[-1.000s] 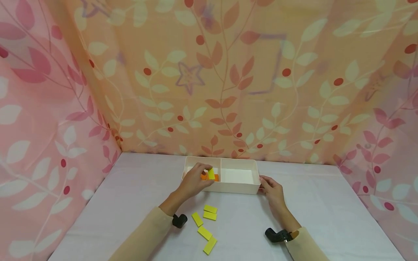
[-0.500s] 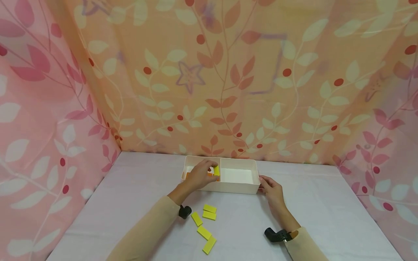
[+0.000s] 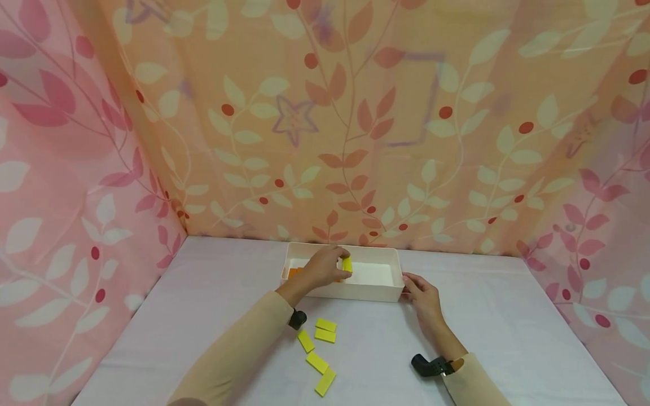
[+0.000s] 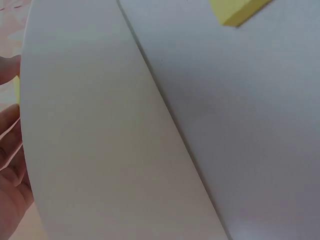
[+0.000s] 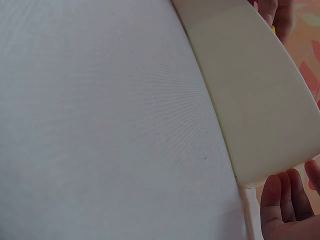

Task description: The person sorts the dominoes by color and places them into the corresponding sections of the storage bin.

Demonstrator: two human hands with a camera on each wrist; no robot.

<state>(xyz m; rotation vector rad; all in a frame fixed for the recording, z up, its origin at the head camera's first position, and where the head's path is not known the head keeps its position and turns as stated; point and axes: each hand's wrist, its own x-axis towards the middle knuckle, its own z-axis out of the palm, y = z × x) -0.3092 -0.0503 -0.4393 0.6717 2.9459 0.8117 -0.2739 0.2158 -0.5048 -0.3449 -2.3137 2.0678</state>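
Observation:
My left hand [image 3: 322, 268] pinches a yellow block [image 3: 347, 264] between thumb and fingertips, over the white two-compartment box [image 3: 370, 292] at its divider. Orange blocks [image 3: 294, 272] lie in the left compartment, partly hidden by that hand. In the left wrist view, the box's front wall [image 4: 100, 130] covers most of the held block. My right hand [image 3: 424, 296] is at the box's right end, its fingertips against the outside of the end wall. The right wrist view shows these fingers [image 5: 287, 195] lightly bent at the box's corner.
Several yellow blocks [image 3: 317, 362] lie flat on the white-covered table [image 3: 376, 349] in front of the box. A leaf-patterned curtain [image 3: 350, 169] stands close behind the box, with pink patterned cloth [image 3: 76, 225] at the left side.
My left hand has carried the yellow block rightward, from over the left compartment to the divider and the right compartment's edge. My right hand and the box have stayed put.

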